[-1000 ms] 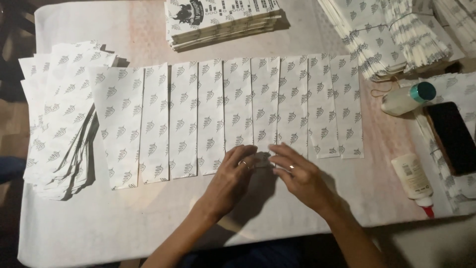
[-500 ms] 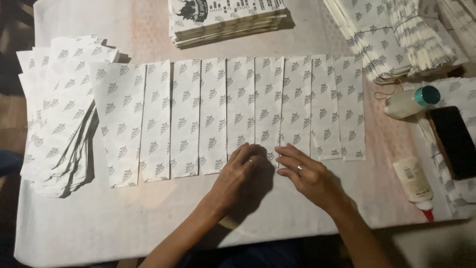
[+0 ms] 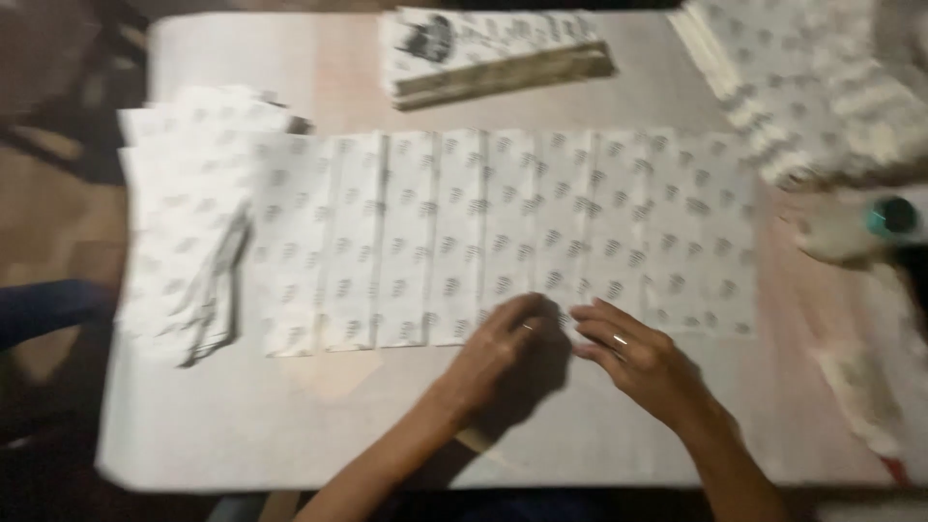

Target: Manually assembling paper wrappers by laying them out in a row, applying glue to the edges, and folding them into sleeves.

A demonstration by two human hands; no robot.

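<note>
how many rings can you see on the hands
2: one on a finger of the left hand, one on a finger of the right hand. Both hands rest at the near edge of the row of patterned paper sheets. Blur or hidden fingers may conceal more.

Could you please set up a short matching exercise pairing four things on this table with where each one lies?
Things:
1. row of patterned paper strips
2. fanned pile of patterned sheets
3. flat stack of printed bags
4. bottle with a teal cap

Places:
A. far edge of the table, at the middle
B. right side of the table
C. across the middle, just beyond both hands
D. left side of the table

Pairs: 1-C, 2-D, 3-A, 4-B
</note>
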